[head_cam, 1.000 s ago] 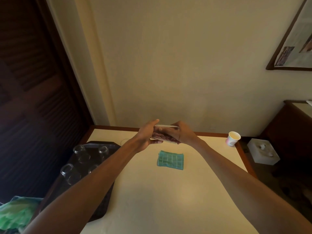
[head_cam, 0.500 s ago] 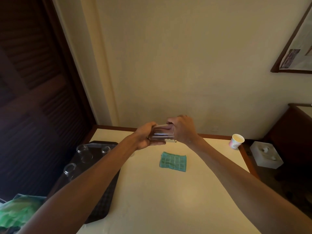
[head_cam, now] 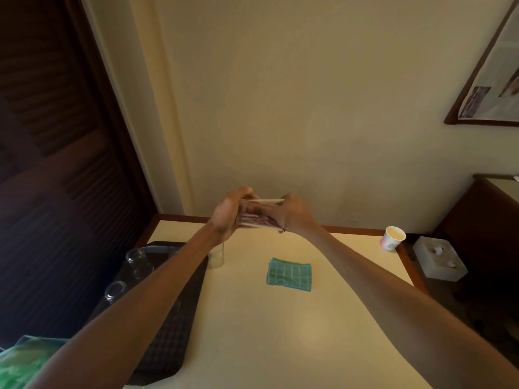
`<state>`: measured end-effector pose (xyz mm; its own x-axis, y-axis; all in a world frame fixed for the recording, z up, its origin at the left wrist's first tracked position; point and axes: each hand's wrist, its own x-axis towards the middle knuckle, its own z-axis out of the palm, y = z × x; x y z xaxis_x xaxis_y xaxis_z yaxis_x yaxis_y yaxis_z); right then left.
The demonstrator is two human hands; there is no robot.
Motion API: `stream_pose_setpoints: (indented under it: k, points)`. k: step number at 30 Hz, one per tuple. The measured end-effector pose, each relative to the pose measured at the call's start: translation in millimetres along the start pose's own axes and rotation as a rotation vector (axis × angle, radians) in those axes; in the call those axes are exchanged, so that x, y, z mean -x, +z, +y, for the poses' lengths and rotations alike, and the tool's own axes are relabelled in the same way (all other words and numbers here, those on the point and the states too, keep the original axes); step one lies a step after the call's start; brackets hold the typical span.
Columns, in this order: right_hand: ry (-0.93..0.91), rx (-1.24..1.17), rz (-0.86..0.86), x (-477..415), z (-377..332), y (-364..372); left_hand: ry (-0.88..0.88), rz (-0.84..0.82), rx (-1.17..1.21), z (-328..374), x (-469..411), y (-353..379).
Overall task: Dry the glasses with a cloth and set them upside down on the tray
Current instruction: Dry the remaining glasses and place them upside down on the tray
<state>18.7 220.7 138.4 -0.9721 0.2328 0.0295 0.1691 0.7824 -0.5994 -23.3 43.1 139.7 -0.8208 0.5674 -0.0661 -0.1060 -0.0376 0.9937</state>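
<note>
A clear glass lies sideways in midair; green cloth flat.

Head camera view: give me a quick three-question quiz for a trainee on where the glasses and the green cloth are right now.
1. True or false: the green cloth lies folded on the table.
2. The held glass is: A resting on the green cloth; B up in the air above the table; C standing on the floor.
3. What stands on the table just right of the tray, partly behind the left forearm?
Key: 1 true; 2 B; 3 a lone glass.
</note>
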Motion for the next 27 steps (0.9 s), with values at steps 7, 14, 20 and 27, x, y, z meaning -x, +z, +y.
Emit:
stream_pose_setpoints:
  k: [7, 14, 20, 27]
  points:
    - [-0.379, 0.539, 0.31, 9.6, -44.5, -2.2, -0.289, 0.092, 0.064, 5.9, -5.2, -26.7]
    - [0.447, -0.591, -0.425, -15.4, -72.0, 35.3, 0.249, 0.277, -0.333, 31.9, 4.2, -58.4]
    - [0.181, -0.121, -0.129, -19.9, -114.4, 35.3, 0.2, 0.148, -0.151, 39.9, 13.7, -97.7]
    - [-0.265, 0.67, 0.279, 1.8, -171.0, 24.7, -0.175, 0.086, 0.125, 57.5, 26.6, -125.0]
